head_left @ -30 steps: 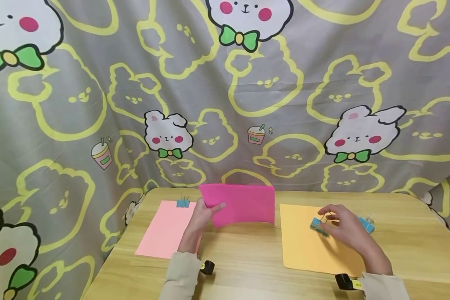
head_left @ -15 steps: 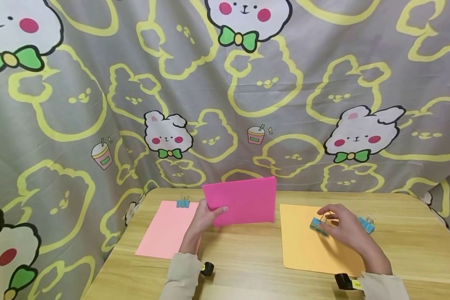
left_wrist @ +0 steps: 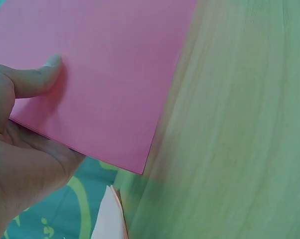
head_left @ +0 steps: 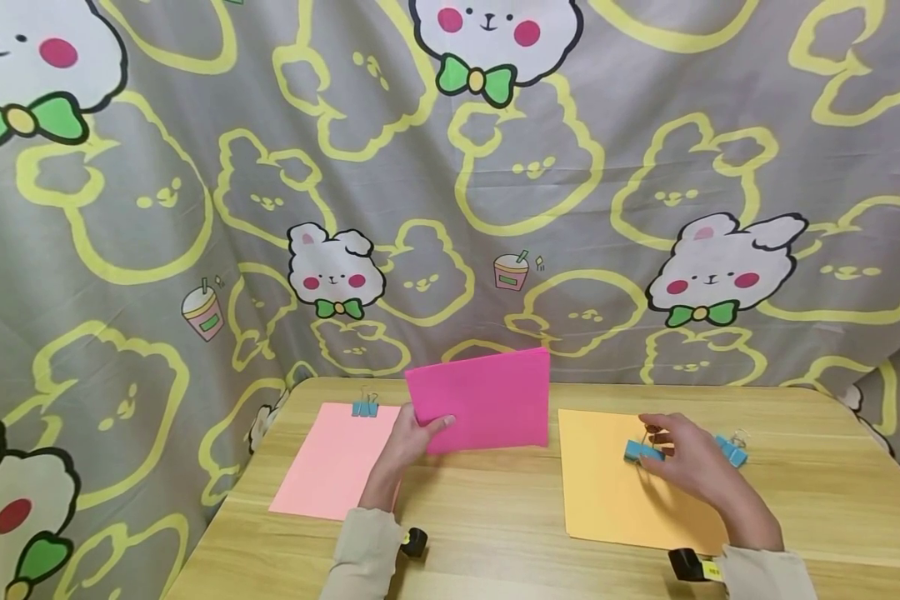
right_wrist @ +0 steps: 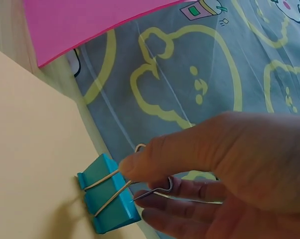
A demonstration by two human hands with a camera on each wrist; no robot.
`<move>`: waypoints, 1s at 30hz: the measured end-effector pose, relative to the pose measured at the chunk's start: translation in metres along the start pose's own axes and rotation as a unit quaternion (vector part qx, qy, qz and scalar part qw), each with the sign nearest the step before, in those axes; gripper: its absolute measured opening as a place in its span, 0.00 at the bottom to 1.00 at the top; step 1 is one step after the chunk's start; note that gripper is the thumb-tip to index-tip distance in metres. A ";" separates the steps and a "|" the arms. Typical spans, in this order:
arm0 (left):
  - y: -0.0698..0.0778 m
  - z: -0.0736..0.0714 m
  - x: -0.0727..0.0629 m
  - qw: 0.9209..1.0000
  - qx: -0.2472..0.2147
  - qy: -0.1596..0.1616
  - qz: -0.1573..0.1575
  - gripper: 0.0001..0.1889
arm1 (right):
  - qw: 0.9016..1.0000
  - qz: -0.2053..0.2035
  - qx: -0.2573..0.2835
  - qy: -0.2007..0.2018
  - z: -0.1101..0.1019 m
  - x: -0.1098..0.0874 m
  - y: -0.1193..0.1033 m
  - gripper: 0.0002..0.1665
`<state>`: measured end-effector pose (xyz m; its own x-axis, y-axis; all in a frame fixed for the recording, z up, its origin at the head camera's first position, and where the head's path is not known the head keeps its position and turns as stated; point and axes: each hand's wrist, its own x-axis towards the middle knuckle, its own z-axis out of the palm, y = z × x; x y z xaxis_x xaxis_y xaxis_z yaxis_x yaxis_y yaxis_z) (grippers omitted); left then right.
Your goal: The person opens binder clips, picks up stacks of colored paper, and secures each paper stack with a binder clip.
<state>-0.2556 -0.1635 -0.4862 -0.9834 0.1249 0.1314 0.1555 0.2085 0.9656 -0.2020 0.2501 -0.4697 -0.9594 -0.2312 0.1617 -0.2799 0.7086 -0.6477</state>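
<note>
My left hand (head_left: 408, 437) grips a stack of magenta paper (head_left: 487, 404) by its left edge, thumb on the near face and fingers behind. The stack stands tilted up above the table, its lower corner showing in the left wrist view. Between thumb and fingers of my right hand (head_left: 686, 454) is a blue binder clip (head_left: 640, 452), pinched by its wire handles. In the right wrist view that binder clip (right_wrist: 110, 196) overlaps the yellow-orange paper (head_left: 600, 500), which lies flat under the hand.
Pink paper (head_left: 330, 458) lies at the left with a blue binder clip (head_left: 365, 409) at its top edge. Another blue binder clip (head_left: 732, 450) sits beyond my right hand. A patterned curtain (head_left: 420, 192) hangs behind the wooden table (head_left: 495, 525).
My left hand has tilted the magenta stack, raising its right end and turning its face more toward me. My right hand has turned the binder clip slightly in its fingers.
</note>
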 end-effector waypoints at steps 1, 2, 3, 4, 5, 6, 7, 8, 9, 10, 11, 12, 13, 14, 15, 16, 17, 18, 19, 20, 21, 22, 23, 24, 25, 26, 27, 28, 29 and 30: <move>0.000 0.000 0.000 1.000 0.001 0.002 0.000 0.13 | 1.000 0.000 -0.005 -0.003 0.000 0.000 0.000 0.38; 0.000 0.001 -0.001 1.000 0.000 0.004 -0.002 0.13 | 1.000 0.002 -0.010 -0.006 0.000 0.000 0.000 0.39; 0.000 0.001 -0.001 1.000 0.001 0.005 -0.001 0.13 | 1.000 0.004 -0.015 -0.009 0.001 0.000 0.001 0.40; 0.000 0.002 -0.001 1.000 0.003 0.007 -0.001 0.13 | 1.000 0.007 -0.018 -0.012 0.001 0.001 0.001 0.41; 0.000 0.002 0.000 1.000 0.008 0.008 -0.002 0.13 | 1.000 0.008 -0.018 -0.016 0.001 0.001 0.002 0.41; 0.000 0.002 -0.001 1.000 0.011 0.009 -0.005 0.13 | 1.000 0.008 -0.018 -0.017 0.001 0.001 0.002 0.41; 0.000 0.003 0.000 1.000 0.012 0.010 -0.009 0.13 | 1.000 0.008 -0.020 -0.017 0.001 0.001 0.002 0.41; 0.000 0.003 0.000 1.000 0.014 0.011 -0.012 0.13 | 1.000 0.009 -0.021 -0.016 0.002 0.001 0.002 0.41; -0.001 0.003 0.000 1.000 0.016 0.011 -0.015 0.13 | 1.000 0.008 -0.022 -0.015 0.002 0.002 0.002 0.41; -0.001 0.003 0.001 1.000 0.017 0.011 -0.018 0.13 | 1.000 0.007 -0.022 -0.014 0.002 0.002 0.002 0.41; -0.001 0.003 0.001 1.000 0.019 0.011 -0.020 0.13 | 1.000 0.006 -0.023 -0.012 0.002 0.002 0.001 0.41; -0.001 0.003 0.001 1.000 0.018 0.012 -0.022 0.13 | 1.000 0.007 -0.025 -0.011 0.002 0.002 0.000 0.40; -0.001 0.003 0.002 1.000 0.017 0.012 -0.022 0.13 | 1.000 0.009 -0.025 -0.011 0.002 0.002 0.000 0.39; -0.002 0.003 0.002 0.999 0.018 0.014 -0.023 0.12 | 1.000 0.011 -0.022 -0.014 0.002 0.002 -0.001 0.39; 0.000 0.004 0.002 0.999 0.021 0.014 -0.023 0.12 | 1.000 0.013 -0.020 -0.017 0.001 0.002 -0.001 0.38; 0.001 0.004 0.001 0.999 0.022 0.015 -0.024 0.12 | 0.999 0.016 -0.018 -0.021 0.001 0.002 -0.001 0.37; 0.000 0.005 0.001 0.999 0.023 0.017 -0.024 0.12 | 0.999 0.019 -0.015 -0.025 0.001 0.002 -0.001 0.37; 0.001 0.005 0.001 0.999 0.023 0.018 -0.025 0.12 | 0.999 0.021 -0.011 -0.029 0.000 0.002 -0.001 0.36; 0.001 0.005 0.000 0.999 0.023 0.019 -0.025 0.12 | 0.999 0.024 -0.007 -0.032 0.000 0.002 0.000 0.36; 0.000 0.006 0.001 0.999 0.022 0.020 -0.026 0.12 | 0.999 0.026 -0.004 -0.034 0.000 0.002 0.000 0.36; 0.000 0.006 0.000 0.999 0.021 0.019 -0.024 0.12 | 0.999 0.027 -0.003 -0.034 0.000 0.002 0.001 0.37; -0.002 0.006 0.001 0.999 0.018 0.019 -0.024 0.12 | 0.999 0.029 -0.003 -0.033 0.000 0.002 0.001 0.38; -0.003 0.006 0.001 0.999 0.015 0.017 -0.024 0.13 | 0.999 0.030 -0.003 -0.032 0.000 0.002 0.001 0.38; -0.003 0.006 0.001 0.999 0.013 0.015 -0.025 0.13 | 0.999 0.032 -0.002 -0.031 0.000 0.002 0.001 0.38; -0.003 0.006 0.001 1.000 0.011 0.014 -0.024 0.13 | 0.999 0.034 0.000 -0.030 0.000 0.002 0.001 0.39; -0.003 0.006 0.001 1.000 0.008 0.012 -0.024 0.13 | 0.999 0.036 0.003 -0.028 -0.001 0.002 0.001 0.39; -0.003 0.006 0.001 1.000 0.007 0.010 -0.024 0.13 | 0.999 0.037 0.004 -0.024 -0.001 0.002 0.001 0.39; -0.003 0.006 0.002 1.000 0.006 0.008 -0.026 0.13 | 0.999 0.039 0.006 -0.018 -0.001 0.002 0.001 0.38; -0.004 0.006 0.002 1.000 0.006 0.006 -0.024 0.14 | 0.999 0.038 0.008 -0.012 -0.001 0.002 0.000 0.37; -0.003 0.006 0.002 1.000 0.006 0.003 -0.023 0.14 | 0.999 0.038 0.011 -0.004 -0.002 0.001 0.000 0.37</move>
<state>-0.2571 -0.1582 -0.4907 -0.9900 0.1093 0.0888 0.1117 0.2256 0.9678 -0.2033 0.2510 -0.4682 -0.9774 -0.1825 0.1065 -0.2059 0.7090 -0.6745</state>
